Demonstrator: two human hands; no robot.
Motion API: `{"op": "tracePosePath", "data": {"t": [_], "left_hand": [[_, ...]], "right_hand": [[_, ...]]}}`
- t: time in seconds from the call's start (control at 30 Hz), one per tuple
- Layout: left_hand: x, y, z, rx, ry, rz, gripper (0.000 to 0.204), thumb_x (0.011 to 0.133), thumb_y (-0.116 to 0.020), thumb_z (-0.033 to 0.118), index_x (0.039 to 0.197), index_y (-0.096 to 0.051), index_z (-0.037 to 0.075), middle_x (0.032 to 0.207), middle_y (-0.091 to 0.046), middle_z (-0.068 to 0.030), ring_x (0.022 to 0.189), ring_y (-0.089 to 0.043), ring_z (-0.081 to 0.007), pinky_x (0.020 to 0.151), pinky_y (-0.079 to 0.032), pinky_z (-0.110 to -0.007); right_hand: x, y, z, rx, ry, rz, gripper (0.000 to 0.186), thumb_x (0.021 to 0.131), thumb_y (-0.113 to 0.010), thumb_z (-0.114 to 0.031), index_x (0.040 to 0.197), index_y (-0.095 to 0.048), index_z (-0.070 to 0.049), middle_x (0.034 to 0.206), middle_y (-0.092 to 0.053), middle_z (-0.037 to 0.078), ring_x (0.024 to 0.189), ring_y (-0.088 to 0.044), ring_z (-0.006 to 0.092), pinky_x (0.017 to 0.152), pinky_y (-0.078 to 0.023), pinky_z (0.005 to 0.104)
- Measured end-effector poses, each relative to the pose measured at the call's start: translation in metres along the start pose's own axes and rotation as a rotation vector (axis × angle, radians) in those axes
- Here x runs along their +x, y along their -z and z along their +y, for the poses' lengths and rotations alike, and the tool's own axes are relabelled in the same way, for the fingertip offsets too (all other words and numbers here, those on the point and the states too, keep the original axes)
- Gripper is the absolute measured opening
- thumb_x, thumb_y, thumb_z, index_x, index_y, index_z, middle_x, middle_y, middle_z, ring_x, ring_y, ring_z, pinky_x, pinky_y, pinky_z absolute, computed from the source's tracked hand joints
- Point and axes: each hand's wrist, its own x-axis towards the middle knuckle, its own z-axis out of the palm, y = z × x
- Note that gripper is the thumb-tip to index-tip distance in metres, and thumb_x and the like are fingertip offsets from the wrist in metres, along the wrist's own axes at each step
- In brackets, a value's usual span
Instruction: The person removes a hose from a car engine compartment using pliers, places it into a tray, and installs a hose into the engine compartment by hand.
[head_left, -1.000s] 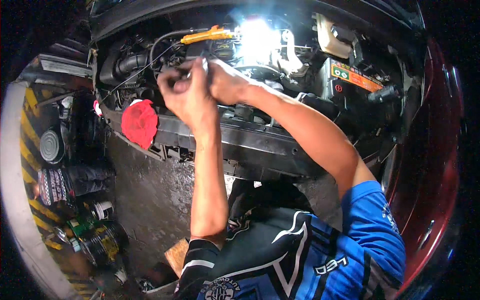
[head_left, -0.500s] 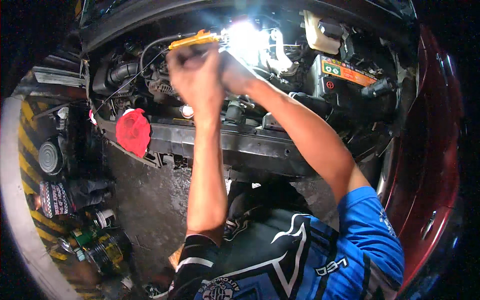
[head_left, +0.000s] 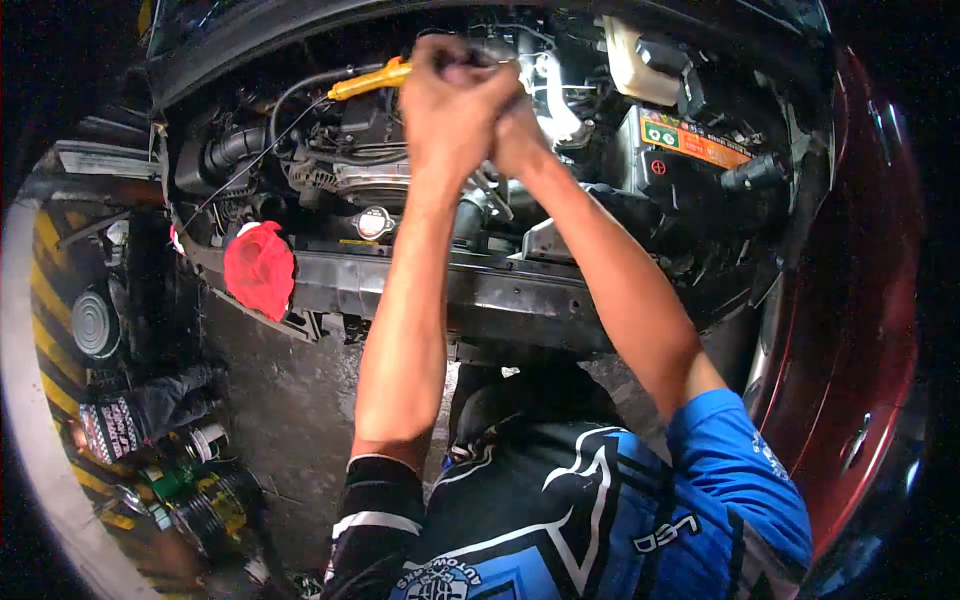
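My left hand (head_left: 447,115) and my right hand (head_left: 518,125) are pressed close together over the engine (head_left: 365,180). The fingers of both are curled in, and what they grip, if anything, is hidden and blurred. Just left of my left hand lies the yellow handle of a work light (head_left: 370,82), its thin cord running down to the left. The lamp end is behind my hands, and its glow falls on a pale pipe (head_left: 556,100) at their right. Below my left wrist sits a round silver radiator cap (head_left: 373,222).
A red cloth (head_left: 260,272) hangs over the front crossmember (head_left: 480,285). At the right stand a battery (head_left: 650,185) and a whitish reservoir (head_left: 638,70). A dark red car panel (head_left: 850,330) borders the right side. Another person (head_left: 115,425) is at the lower left, near a green machine (head_left: 175,480).
My hands have shifted right and slightly up, and now cover the bright lamp that showed before. The radiator cap and engine beside my left forearm are less hidden.
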Motion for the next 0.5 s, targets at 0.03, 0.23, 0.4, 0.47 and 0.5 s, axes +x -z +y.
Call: {"op": "tracePosePath", "data": {"t": [0.03, 0.23, 0.4, 0.47, 0.5], "left_hand": [[0.002, 0.0, 0.001, -0.066, 0.03, -0.007, 0.044, 0.072, -0.078, 0.012, 0.106, -0.053, -0.002, 0.08, -0.062, -0.0046, 0.067, -0.052, -0.0103, 0.059, -0.045, -0.024], [-0.007, 0.028, 0.001, -0.365, 0.156, 0.166, 0.036, 0.072, -0.074, 0.003, 0.097, -0.049, 0.002, 0.079, -0.063, -0.0056, 0.068, -0.055, -0.0086, 0.06, -0.046, -0.022], [0.005, 0.007, -0.003, -0.112, 0.058, 0.105, 0.037, 0.07, -0.074, 0.011, 0.101, -0.057, 0.002, 0.078, -0.056, -0.0007, 0.069, -0.049, -0.0103, 0.062, -0.044, -0.025], [0.005, 0.005, -0.006, -0.149, 0.106, 0.128, 0.036, 0.071, -0.074, 0.012, 0.101, -0.057, 0.002, 0.078, -0.054, 0.0004, 0.069, -0.048, -0.0094, 0.061, -0.044, -0.024], [0.004, 0.006, -0.008, -0.15, 0.106, 0.126, 0.036, 0.071, -0.074, 0.012, 0.101, -0.057, 0.002, 0.078, -0.054, 0.0004, 0.069, -0.048, -0.0094, 0.061, -0.044, -0.024]], "right_hand": [[0.0, 0.002, 0.001, 0.011, 0.029, -0.021, 0.03, 0.084, -0.057, -0.013, 0.111, -0.064, -0.001, 0.1, -0.071, 0.011, 0.089, -0.065, 0.0158, 0.078, -0.051, 0.0304], [0.003, -0.026, 0.01, -0.061, 0.295, -0.092, 0.032, 0.08, -0.054, -0.011, 0.108, -0.06, 0.003, 0.101, -0.066, 0.026, 0.094, -0.062, 0.0378, 0.085, -0.049, 0.0408], [0.015, -0.006, 0.045, -0.262, 0.016, -0.178, 0.034, 0.086, -0.052, -0.009, 0.117, -0.062, 0.001, 0.118, -0.063, 0.018, 0.109, -0.06, 0.0265, 0.096, -0.045, 0.0366], [0.02, -0.011, 0.058, -0.289, 0.209, -0.147, 0.028, 0.08, -0.057, -0.008, 0.105, -0.067, -0.001, 0.105, -0.066, 0.021, 0.098, -0.064, 0.0337, 0.088, -0.049, 0.0416], [0.02, -0.013, 0.061, -0.273, 0.264, -0.1, 0.025, 0.076, -0.058, -0.007, 0.098, -0.07, -0.003, 0.098, -0.068, 0.023, 0.092, -0.066, 0.0384, 0.084, -0.051, 0.0449]]}}
